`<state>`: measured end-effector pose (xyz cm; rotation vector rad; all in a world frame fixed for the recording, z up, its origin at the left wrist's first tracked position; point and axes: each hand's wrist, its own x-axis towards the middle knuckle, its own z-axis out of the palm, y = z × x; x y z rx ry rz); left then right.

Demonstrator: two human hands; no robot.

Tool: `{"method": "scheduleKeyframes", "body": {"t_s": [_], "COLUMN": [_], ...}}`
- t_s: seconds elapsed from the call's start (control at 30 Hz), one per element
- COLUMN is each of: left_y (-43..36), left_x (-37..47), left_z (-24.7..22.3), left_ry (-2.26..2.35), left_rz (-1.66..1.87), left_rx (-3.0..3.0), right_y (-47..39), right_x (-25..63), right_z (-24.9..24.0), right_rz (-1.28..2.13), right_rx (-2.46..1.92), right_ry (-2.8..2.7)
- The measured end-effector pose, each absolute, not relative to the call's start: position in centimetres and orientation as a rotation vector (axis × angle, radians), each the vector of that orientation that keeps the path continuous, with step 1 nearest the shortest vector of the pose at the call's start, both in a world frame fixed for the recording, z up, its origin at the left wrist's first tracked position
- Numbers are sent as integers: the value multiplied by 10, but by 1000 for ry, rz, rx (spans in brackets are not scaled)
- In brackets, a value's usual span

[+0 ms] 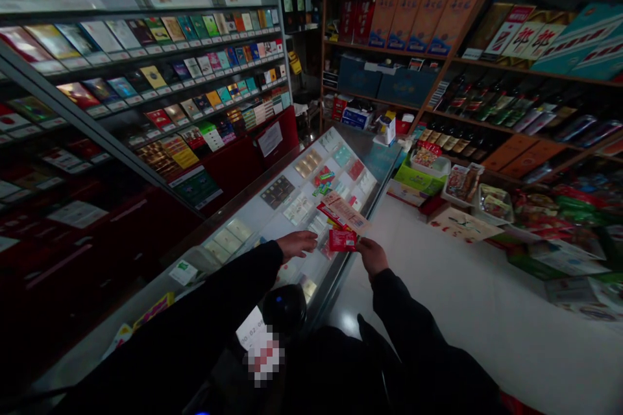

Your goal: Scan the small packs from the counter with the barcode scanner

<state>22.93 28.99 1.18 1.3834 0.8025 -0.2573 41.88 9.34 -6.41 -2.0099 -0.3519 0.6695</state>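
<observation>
My right hand [372,257] pinches the right end of a small red packet [342,240] over the edge of the glass counter. Over the glass, to the left of that packet, my left hand [296,245] is held with its fingers stretched out, touching nothing that I can see. Just beyond the red packet lie a larger pinkish-tan packet [346,209] and another red and yellow packet, partly covered. Farther up the glass are small green packets [323,183]. Flat boxes show through the counter top [253,213]. The print on the packets is too small to read.
A dark rounded device [285,306] stands on the counter close to my body. Shelves of cigarette packs [199,65] line the left wall. Bottles [506,100] and boxed goods fill the right shelves, above tubs of snacks [494,201]. Pale floor [418,266] lies right of the counter.
</observation>
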Motion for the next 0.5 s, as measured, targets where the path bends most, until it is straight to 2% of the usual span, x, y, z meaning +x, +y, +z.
{"method": "scheduleKeyframes", "body": {"t_s": [0.23,0.5], "left_y": [293,291], "left_x": [257,271], "left_z": [-6,-25], "left_ry": [767,816], "left_rz": [-326,-166], "left_rx": [1328,1106], "right_y": [99,106], "right_x": [418,412], "right_z": [-74,-61], "right_rz": [660,750], "right_rx": [-1999,-2006], "right_ry": [-458,-457]}}
